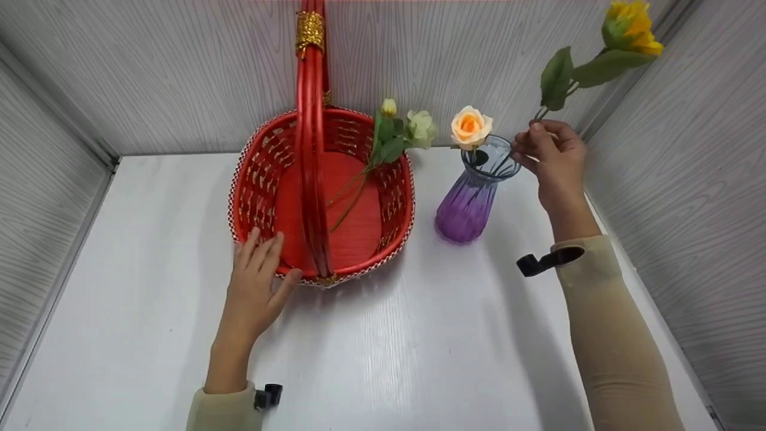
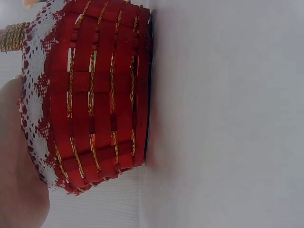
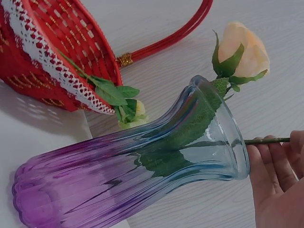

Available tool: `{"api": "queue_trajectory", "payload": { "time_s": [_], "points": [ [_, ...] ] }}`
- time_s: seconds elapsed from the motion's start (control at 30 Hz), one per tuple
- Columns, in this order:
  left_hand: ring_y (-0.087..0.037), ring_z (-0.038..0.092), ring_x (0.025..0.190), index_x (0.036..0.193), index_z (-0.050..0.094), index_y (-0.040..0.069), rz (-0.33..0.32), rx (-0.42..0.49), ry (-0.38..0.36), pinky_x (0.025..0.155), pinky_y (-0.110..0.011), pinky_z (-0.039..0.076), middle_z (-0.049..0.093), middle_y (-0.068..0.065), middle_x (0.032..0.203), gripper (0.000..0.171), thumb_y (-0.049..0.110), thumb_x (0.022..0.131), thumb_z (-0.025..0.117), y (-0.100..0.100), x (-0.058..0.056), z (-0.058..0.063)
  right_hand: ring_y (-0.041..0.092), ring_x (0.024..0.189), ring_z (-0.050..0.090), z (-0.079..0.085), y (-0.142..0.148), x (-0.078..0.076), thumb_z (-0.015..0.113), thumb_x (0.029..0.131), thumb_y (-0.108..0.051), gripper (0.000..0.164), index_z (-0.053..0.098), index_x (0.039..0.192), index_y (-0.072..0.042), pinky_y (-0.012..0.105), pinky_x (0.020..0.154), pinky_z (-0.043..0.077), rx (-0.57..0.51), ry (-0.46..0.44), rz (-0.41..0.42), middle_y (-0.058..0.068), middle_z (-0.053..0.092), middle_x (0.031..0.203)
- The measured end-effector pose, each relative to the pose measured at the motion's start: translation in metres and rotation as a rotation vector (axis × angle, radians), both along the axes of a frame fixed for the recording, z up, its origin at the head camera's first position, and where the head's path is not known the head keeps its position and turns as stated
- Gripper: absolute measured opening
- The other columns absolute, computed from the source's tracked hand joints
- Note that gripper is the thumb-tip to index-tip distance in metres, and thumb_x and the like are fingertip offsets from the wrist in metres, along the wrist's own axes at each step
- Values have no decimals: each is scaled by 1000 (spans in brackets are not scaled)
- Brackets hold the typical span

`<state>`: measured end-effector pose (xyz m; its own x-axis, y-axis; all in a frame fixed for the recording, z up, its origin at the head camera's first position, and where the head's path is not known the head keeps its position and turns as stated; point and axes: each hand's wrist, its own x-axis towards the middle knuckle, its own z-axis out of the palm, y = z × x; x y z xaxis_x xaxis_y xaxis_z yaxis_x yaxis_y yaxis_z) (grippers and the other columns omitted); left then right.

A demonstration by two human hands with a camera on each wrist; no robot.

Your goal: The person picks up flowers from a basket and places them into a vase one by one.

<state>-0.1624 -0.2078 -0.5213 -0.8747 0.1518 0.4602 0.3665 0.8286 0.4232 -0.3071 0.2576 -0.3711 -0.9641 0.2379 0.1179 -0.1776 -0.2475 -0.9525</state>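
Far left: left hand [image 1: 256,284] is resting on the near-left rim of the red woven basket [image 1: 356,245], fingers spread, thumb lying along the near rim, seemingly steadying it. Basket is standing toward the far edge of the table [image 1: 383,359], left of centre, handle [image 1: 310,120] arching over it. It's holding one pale green flower spray [image 1: 392,149]: stem ends are sitting on the basket floor, bloom and bud are poking out over the far right rim.

Next right: blue-to-purple glass vase [image 1: 464,218], standing near the far edge toward the far right corner. Peach rose [image 1: 471,127] is already sitting in it, head above the mouth, leaves showing through the glass.

Far right: right hand [image 1: 553,152] is pinching the yellow flower [image 1: 628,30] by its stem just outside the vase mouth; lower stem is reaching inside. Reads as mid-insertion. Next move is probably calling for sliding the stem deeper, clear of the rose, then letting go.
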Motion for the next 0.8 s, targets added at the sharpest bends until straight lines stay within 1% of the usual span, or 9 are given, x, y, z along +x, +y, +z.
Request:
{"api": "queue_trajectory", "payload": {
  "time_s": [0.13, 0.33, 0.53, 0.8],
  "points": [
    [-32, 23, 151, 152, 41, 9, -2, 3, 2, 124, -55, 7, 54, -15, 144, 68, 47, 98, 57, 0, 1, 0, 25, 87, 69, 1, -3, 0, 71, 93, -12, 21, 63, 107, 1, 32, 81, 60, 59, -8, -5, 15, 69, 96],
    [-31, 22, 151, 153, 40, 9, -1, 3, -8, 124, -55, 9, 54, -14, 145, 68, 47, 98, 57, 0, 1, 2, 24, 85, 69, 1, -4, -1, 70, 92, -8, 16, 64, 104, 1, 31, 79, 61, 82, -13, -13, 15, 68, 95],
    [-29, 20, 152, 153, 40, 10, 9, 2, -18, 124, -54, 8, 54, -14, 145, 69, 47, 98, 57, 0, 1, 2, 24, 85, 70, 3, -4, 0, 72, 91, -7, 19, 64, 105, 3, 31, 80, 60, 117, -39, 4, 15, 69, 96],
    [-30, 22, 151, 153, 41, 10, 9, 8, -5, 124, -54, 8, 54, -14, 144, 68, 47, 97, 57, 0, 0, 1, 24, 86, 71, 10, -5, 1, 75, 89, -7, 30, 62, 113, 6, 29, 80, 60, 169, -126, 5, 14, 69, 97]
  ]
}}
